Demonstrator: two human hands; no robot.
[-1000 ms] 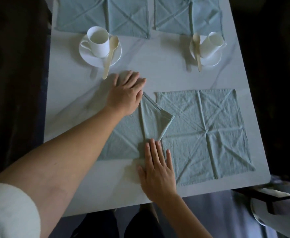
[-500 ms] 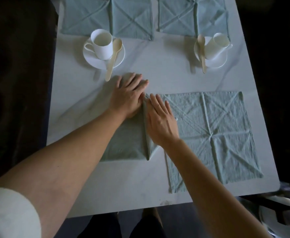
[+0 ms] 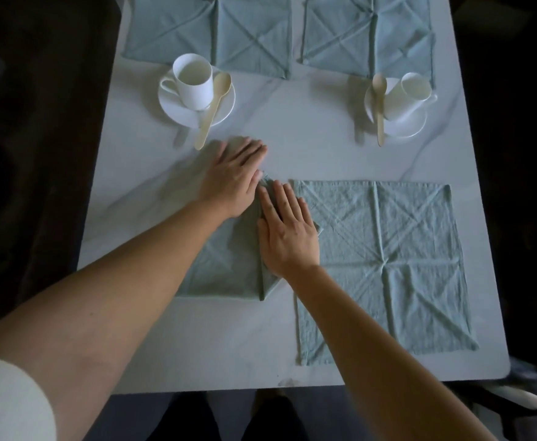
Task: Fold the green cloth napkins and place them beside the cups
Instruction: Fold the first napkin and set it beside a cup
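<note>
Green napkin [image 3: 225,272], part-folded, lies on the near-left of the table [image 3: 292,148], under both hands. Left hand [image 3: 235,179] is flat on its far end, fingers straight and close together, pressing. Right hand [image 3: 287,233] is flat on the right flap, fingers straight, slightly spread, holding the crease down. Neither hand pinches anything.

Key relation: the napkin's long axis runs near-to-far, pointing roughly at the left cup [image 3: 194,81]. That cup sits beyond the left fingertips, apart from the cloth. The tip of the spoon [image 3: 213,113] handle is just beside the left fingers. The left hand is the nearer one to this cup. The right cup [image 3: 416,90] is well apart, far-right. Likely the fold needs finishing, then a push or carry forward along that axis.

A flat napkin [image 3: 384,265] lies unfolded just right of the right hand, its left edge touching or slightly under the folded flap; can't tell which. Two far napkins [image 3: 209,30] lie open behind the cups.

Surface is white, marble-veined, smooth; cloth should slide easily. Room is dim, dark all around the table.
</note>
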